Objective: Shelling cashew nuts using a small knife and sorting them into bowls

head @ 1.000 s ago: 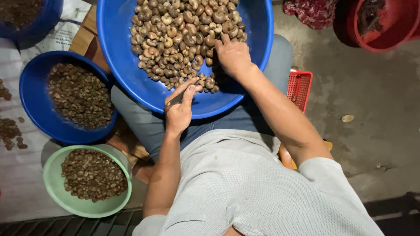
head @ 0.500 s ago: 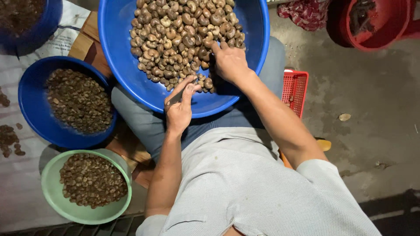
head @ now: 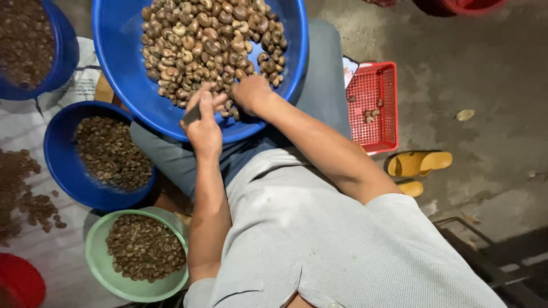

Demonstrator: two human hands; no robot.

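Hands meet at the near rim of a large blue basin (head: 123,68) resting across the person's lap. The left hand (head: 202,122) has its fingers curled together around a small dark tool (head: 192,114), thumb pressed along it; whether a nut is pinched there too cannot be told. The right hand (head: 251,94) lies just beside it, fingers bent down into the pile and hidden, so their grip cannot be told. Brown nuts (head: 211,40) in their shells fill the middle and far part of the basin, the heap reaching both hands.

By the person's left knee stands a smaller blue bowl (head: 60,165) of darker pieces, and nearer the body a pale green bowl (head: 100,268) holding similar pieces. Another blue tub (head: 65,54) sits at the far left corner of the mat. Loose pieces (head: 23,194) lie scattered on the mat's left edge. On the floor to the right sit a red plastic basket (head: 374,102) and 2 yellow sandals (head: 419,162).
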